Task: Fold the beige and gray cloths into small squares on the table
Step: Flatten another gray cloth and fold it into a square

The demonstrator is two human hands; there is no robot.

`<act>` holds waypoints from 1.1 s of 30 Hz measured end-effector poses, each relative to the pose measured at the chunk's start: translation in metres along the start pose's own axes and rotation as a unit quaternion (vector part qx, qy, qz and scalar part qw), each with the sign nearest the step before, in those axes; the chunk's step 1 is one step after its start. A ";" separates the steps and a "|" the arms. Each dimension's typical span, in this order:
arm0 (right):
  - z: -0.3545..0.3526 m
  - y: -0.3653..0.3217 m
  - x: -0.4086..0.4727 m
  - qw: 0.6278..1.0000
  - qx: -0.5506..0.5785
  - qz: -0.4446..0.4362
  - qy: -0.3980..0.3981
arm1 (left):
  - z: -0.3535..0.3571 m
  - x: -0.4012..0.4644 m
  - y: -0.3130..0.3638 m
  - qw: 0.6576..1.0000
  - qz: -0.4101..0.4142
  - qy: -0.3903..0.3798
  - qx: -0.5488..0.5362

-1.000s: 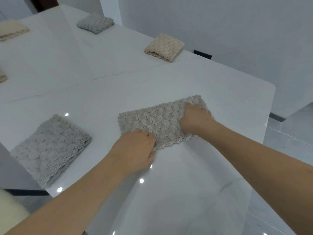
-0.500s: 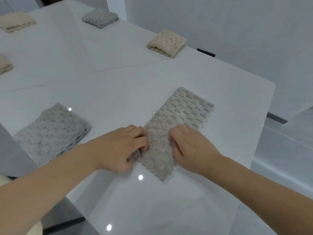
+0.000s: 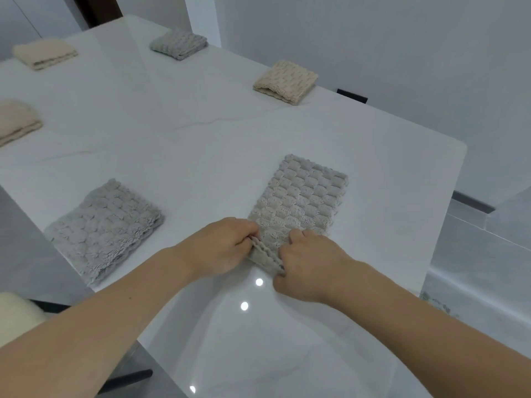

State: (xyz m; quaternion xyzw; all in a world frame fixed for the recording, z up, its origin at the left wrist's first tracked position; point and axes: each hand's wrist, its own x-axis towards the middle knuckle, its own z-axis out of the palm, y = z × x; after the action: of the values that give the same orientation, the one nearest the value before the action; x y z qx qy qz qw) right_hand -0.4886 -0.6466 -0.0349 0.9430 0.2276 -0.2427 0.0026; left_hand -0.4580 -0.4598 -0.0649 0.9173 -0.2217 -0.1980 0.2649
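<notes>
— How far along are we?
— Several cloths lie folded along the table [image 3: 201, 156] edges; the gray strip [image 3: 298, 202] near the right corner still needs its last fold.
— Our grip?
— Left hand [image 3: 221, 248] and right hand [image 3: 307, 265] both pinch the strip's near end, fingers closed on its edge.

White glossy table [image 3: 201, 145], faint grey veins, light spots reflected near front edge. On it: long folded grey cloth [image 3: 301, 202] right of centre, near end under both hands. Grey square [image 3: 103, 228] at left edge, well apart from it. Beige square [image 3: 286, 81] at far right edge. Small grey square [image 3: 179, 43] at far end. Beige fold [image 3: 44, 54] far left. Another beige fold [image 3: 15, 120] at left, partly cut off by frame.
</notes>
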 end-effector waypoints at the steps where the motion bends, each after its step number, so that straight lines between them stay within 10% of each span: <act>1: -0.005 0.004 0.003 1.000 0.010 -0.010 -0.014 | -0.002 0.000 0.002 0.999 -0.021 -0.003 -0.033; 6: -0.029 0.039 0.014 0.984 0.152 -0.001 -0.089 | -0.014 0.004 0.003 0.984 -0.093 0.046 -0.147; 15: -0.046 0.097 0.034 0.940 0.329 0.053 0.078 | -0.032 0.062 0.013 0.957 -0.076 0.190 -0.206; 33: 0.016 0.154 0.094 0.911 0.213 0.121 0.332 | -0.001 0.177 0.012 0.944 -0.135 0.274 0.120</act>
State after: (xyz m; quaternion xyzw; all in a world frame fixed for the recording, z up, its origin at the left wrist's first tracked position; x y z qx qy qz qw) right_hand -0.3565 -0.7467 -0.1086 0.9678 0.0421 0.0441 -0.2443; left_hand -0.3158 -0.5593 -0.1004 0.9824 -0.0363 0.0555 0.1744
